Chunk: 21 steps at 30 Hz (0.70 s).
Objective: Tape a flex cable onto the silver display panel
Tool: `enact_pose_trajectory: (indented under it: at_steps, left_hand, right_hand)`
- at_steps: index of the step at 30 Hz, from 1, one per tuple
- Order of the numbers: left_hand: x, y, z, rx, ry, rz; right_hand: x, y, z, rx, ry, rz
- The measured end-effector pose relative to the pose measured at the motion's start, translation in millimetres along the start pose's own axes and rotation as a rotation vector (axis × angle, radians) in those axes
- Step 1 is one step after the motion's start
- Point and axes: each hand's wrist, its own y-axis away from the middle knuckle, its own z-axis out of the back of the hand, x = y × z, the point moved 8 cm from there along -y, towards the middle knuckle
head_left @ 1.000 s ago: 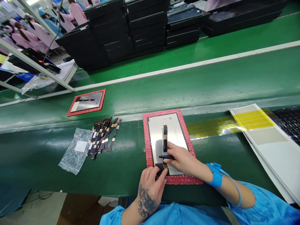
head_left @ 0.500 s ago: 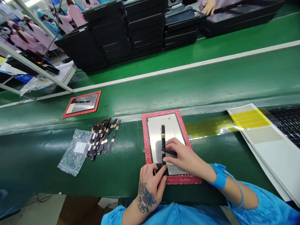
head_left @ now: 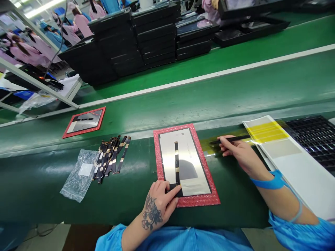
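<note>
A flat display panel (head_left: 193,176) with a silvery back lies on a pink bubble-wrap sheet (head_left: 214,195) in front of me. Up its back runs a black flex cable (head_left: 177,158) with gold-coloured patches. My left hand (head_left: 159,200) is closed at the panel's lower left corner, index fingertip pressed on the cable's lower end and thumb by the edge. To the right, my right hand (head_left: 237,153) grips slim black tweezers (head_left: 239,138). Their tip is over the yellow tape strips (head_left: 209,143) on the bench; whether it touches them I cannot tell.
Several loose flex cables (head_left: 111,157) lie left, beside a clear plastic bag (head_left: 80,174). Another panel (head_left: 85,121) rests farther back. White sheets with yellow tape (head_left: 269,130) and a black gridded tray (head_left: 311,139) are at right. Black trays (head_left: 154,38) stand stacked behind, near a co-worker.
My right hand has moved off the panel, right and away from me, carrying the tweezers to the yellow tape. My left hand stays on the cable's end. The co-worker's black tray has been lifted.
</note>
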Motion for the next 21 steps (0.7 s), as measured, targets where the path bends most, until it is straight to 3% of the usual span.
enact_pose_trajectory:
  at_steps: [3, 7, 10, 13, 16, 21]
  left_hand:
    - [1, -13, 4.9, 0.075, 0.077, -0.030]
    - [-13, -59, 3.2, 0.034, -0.024, -0.116]
    - [-32, -100, -17.7, 0.005, -0.201, -0.225]
    - [-37, -129, -44.0, 0.021, -0.334, -0.227]
    - [-34, -143, -61.6, 0.044, -0.349, -0.219]
    - [-32, -148, -70.3, 0.046, -0.283, -0.248]
  right_hand:
    - [-1, 4, -5, 0.049, -0.009, 0.048]
    - [-4, 6, -9, 0.072, -0.055, 0.073]
    - [-8, 4, -6, 0.028, -0.115, 0.063]
    - [-9, 3, 1, -0.047, -0.128, 0.110]
    - [-10, 2, 6, -0.079, -0.045, 0.138]
    - [-14, 0, 17, -0.163, 0.085, 0.123]
